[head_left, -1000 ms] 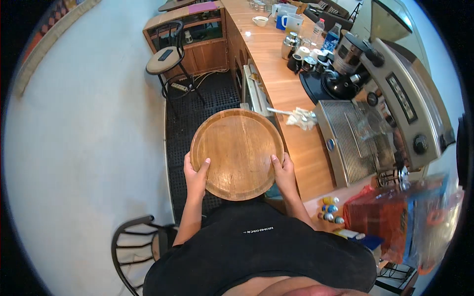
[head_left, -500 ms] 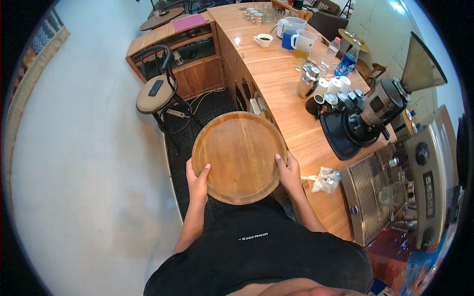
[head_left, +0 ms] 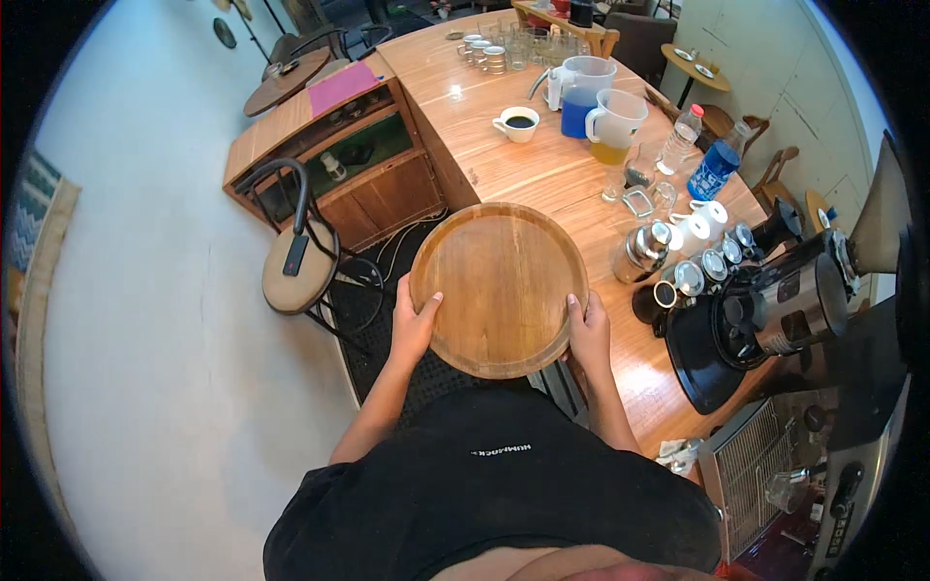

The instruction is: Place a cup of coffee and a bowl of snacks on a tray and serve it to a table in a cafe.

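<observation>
A round wooden tray point(head_left: 499, 290) with a low raised rim is held out in front of my body, nothing lying on it. My left hand point(head_left: 415, 318) grips its left edge, thumb on the rim and fingers underneath. On the opposite edge my right hand point(head_left: 587, 329) has the same hold. The tray's right side overlaps the wooden counter point(head_left: 620, 324) in view; whether it touches the counter I cannot tell. Farther along the counter stands a white cup of dark coffee point(head_left: 520, 122).
Pitchers with blue point(head_left: 579, 107) and yellow liquid point(head_left: 612, 131), bottles, mugs and a metal pot point(head_left: 641, 254) crowd the counter's right side. A coffee grinder point(head_left: 775, 315) and espresso machine point(head_left: 775, 474) stand nearer. At left is a chair point(head_left: 300, 266) by a low cabinet point(head_left: 373, 198).
I have moved forward along the counter with the tray. The cup, pitchers and chair appear closer, while the espresso machine has slid toward the lower right of the view.
</observation>
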Motion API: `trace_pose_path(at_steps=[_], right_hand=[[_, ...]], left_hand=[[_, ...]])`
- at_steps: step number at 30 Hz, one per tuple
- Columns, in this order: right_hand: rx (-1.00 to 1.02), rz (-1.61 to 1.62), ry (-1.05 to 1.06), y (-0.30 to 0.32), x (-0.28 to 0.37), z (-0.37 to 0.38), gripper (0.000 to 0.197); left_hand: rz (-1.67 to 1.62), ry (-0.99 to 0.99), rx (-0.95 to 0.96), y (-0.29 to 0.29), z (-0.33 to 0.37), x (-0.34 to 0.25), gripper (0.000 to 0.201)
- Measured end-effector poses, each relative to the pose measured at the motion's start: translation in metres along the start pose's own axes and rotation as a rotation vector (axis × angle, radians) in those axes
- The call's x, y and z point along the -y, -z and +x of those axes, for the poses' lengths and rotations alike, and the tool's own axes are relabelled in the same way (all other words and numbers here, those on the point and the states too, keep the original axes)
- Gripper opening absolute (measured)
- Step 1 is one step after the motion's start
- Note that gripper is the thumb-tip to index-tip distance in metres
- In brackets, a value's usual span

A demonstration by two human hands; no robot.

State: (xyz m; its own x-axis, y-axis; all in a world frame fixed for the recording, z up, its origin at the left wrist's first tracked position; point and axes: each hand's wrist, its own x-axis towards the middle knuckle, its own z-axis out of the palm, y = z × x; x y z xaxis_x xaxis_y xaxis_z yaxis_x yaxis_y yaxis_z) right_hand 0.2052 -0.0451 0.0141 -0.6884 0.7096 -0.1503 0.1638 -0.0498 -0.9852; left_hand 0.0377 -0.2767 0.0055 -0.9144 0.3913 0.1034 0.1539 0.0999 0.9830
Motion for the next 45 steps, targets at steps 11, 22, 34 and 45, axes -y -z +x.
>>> trace_pose_path(at_steps=[11, 22, 34, 45], right_hand=[[-0.298, -0.176, -0.065, -0.024, 0.001, 0.062, 0.029], [-0.619, -0.697, -0.116, -0.049, -0.013, 0.08, 0.032], [-0.508, -0.712, 0.223, -0.112, 0.06, 0.215, 0.054], [-0.262, -0.235, 0.434, -0.155, 0.013, 0.399, 0.111]], left_hand=[[0.31, 0.029, 0.314, -0.032, 0.147, 0.038, 0.03], [0.052, 0.214, 0.831, -0.039, 0.244, 0.047, 0.033], [-0.161, 0.408, 1.172, -0.041, 0.319, 0.071, 0.051], [-0.186, 0.323, 1.343, -0.045, 0.34, 0.072, 0.062]])
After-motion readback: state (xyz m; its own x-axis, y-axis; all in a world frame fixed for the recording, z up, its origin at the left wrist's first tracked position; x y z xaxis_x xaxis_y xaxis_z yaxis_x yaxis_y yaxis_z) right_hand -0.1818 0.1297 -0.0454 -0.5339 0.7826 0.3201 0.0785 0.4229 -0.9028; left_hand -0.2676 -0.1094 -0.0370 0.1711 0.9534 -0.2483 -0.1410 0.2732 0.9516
